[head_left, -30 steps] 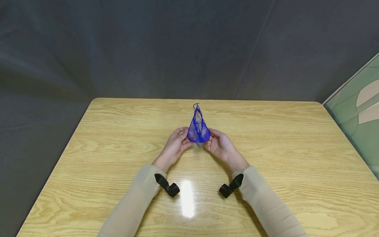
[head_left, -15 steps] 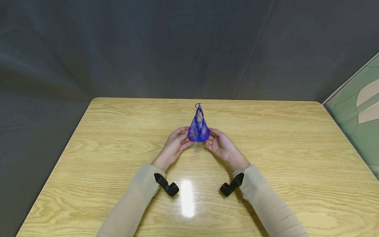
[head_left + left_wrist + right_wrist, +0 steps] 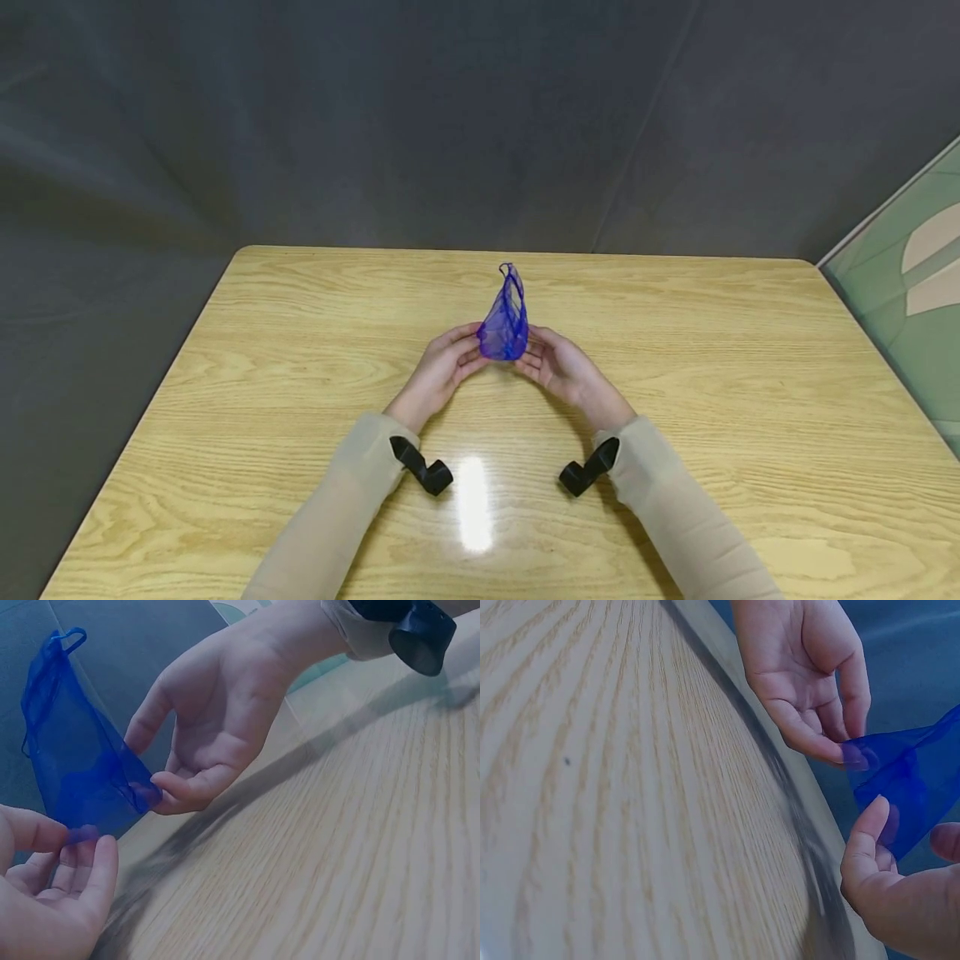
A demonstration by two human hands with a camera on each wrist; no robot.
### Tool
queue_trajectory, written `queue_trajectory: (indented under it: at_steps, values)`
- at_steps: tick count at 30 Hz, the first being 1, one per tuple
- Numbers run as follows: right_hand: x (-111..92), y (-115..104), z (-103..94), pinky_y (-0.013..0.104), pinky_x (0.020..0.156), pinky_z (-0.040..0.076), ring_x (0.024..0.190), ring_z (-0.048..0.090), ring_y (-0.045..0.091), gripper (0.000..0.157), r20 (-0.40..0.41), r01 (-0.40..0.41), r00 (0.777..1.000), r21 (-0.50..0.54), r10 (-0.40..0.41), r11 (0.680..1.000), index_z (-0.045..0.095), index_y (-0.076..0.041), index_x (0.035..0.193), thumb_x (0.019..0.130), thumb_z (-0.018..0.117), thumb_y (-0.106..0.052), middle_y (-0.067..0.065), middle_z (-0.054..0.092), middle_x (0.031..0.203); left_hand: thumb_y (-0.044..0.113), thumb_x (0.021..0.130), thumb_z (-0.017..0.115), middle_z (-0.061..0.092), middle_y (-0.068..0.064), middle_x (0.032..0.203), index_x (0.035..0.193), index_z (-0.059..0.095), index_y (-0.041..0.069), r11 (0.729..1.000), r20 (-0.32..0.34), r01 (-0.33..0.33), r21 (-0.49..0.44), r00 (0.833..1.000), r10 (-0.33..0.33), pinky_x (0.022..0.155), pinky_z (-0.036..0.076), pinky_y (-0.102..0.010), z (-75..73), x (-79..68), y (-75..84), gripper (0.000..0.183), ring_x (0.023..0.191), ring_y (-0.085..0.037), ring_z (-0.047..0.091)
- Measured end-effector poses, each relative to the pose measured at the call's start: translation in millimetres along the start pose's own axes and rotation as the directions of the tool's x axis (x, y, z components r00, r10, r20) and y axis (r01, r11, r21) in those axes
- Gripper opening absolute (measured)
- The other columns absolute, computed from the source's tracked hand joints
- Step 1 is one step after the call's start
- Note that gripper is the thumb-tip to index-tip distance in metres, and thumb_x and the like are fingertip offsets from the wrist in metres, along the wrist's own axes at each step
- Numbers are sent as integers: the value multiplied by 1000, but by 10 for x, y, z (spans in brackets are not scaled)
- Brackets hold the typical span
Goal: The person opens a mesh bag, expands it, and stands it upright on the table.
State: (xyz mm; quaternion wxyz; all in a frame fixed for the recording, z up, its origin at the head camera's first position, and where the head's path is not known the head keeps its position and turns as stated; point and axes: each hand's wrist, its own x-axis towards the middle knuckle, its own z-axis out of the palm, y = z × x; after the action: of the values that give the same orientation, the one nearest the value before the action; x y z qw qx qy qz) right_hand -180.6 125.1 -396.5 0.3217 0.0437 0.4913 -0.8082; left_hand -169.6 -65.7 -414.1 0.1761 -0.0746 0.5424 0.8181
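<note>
A sheer blue drawstring pouch [image 3: 501, 335] is held up over the table, its wide bottom low and its narrow top with a cord loop pointing up and away. At its lower left corner, my left hand [image 3: 442, 364] pinches the fabric between thumb and fingers. My right hand [image 3: 562, 367] grips the opposite lower corner, with some fingertips showing through the mesh in the left wrist view. A darker blue patch shows in the lower part of the pouch [image 3: 907, 787] in the right wrist view.
The wood-grain table [image 3: 262, 350] spreads around both hands, a bright reflection on it near the front. Dark grey cloth [image 3: 450, 125] hangs behind the far edge. A green panel [image 3: 900, 292] with pale shapes stands at the right. Each sleeve cuff carries a black wrist camera [image 3: 431, 475].
The pouch's top has swung slightly to the right and its body has turned, so it looks narrower and less even. Both hands stay nearly in place at its corners.
</note>
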Motion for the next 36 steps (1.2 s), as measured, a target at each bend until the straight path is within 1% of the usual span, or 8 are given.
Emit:
queue_trajectory:
  at_steps: [9,14,18,20,23,27,32,36]
  values:
    - [-3,4,-7,17,87,51,87,58,6,23,-54,6,998,-87,-11,996,47,-12,114,105,31,-25,-6,60,91,-14,82,49,52,-9,113,139,39,-5,993,13,-6,121,1000,4,80,51,-19,-18,-3,3,59,86,-8,55]
    - [37,53,-118,21,94,51,98,59,10,51,1,64,998,-168,-65,984,36,-2,141,101,43,-32,-2,61,105,-13,86,50,53,-8,110,139,39,-7,994,2,-10,105,1000,10,87,54,-22,-22,4,-3,54,85,-7,58]
    - [18,30,-76,20,90,54,93,63,9,53,-28,82,996,-195,-89,977,30,5,144,102,41,-26,-3,65,101,-13,88,49,52,-10,111,139,36,-10,996,10,-17,92,1000,16,91,55,-23,-37,10,-13,53,84,-6,59]
    - [-31,-9,15,18,88,54,90,63,6,52,-67,77,993,-246,-96,966,26,8,145,104,36,-22,-7,66,99,-13,89,49,51,-13,114,139,36,-10,996,10,-16,86,1000,15,90,55,-22,-47,17,-20,52,84,-7,60]
    - [-24,-20,33,17,87,54,90,62,3,49,-89,76,990,-306,-108,949,23,8,146,104,30,-18,15,64,119,-14,89,48,50,-16,121,139,36,-10,997,-2,-10,78,1000,10,86,55,-18,-55,27,-28,52,84,-7,60]
    - [1,-10,21,26,103,48,107,58,11,50,-114,76,985,-393,-131,916,23,7,147,105,29,-19,28,33,148,-16,88,48,50,-18,122,138,37,-11,998,-29,-8,69,1000,10,81,56,-16,-60,39,-40,51,83,-8,60]
    - [3,-34,70,38,114,38,129,46,27,49,-151,116,967,-464,-207,878,28,6,145,104,31,-22,26,37,147,-17,88,47,51,-13,112,137,38,-11,997,-49,-7,72,999,11,78,55,-14,-66,49,-50,50,80,-7,59]
    - [-11,-84,131,33,103,47,110,57,16,47,-187,189,927,-518,-326,834,37,8,140,104,34,-24,22,51,132,-17,89,47,51,-10,110,137,39,-11,997,-53,-4,73,999,8,77,55,-13,-72,56,-51,49,80,-6,59]
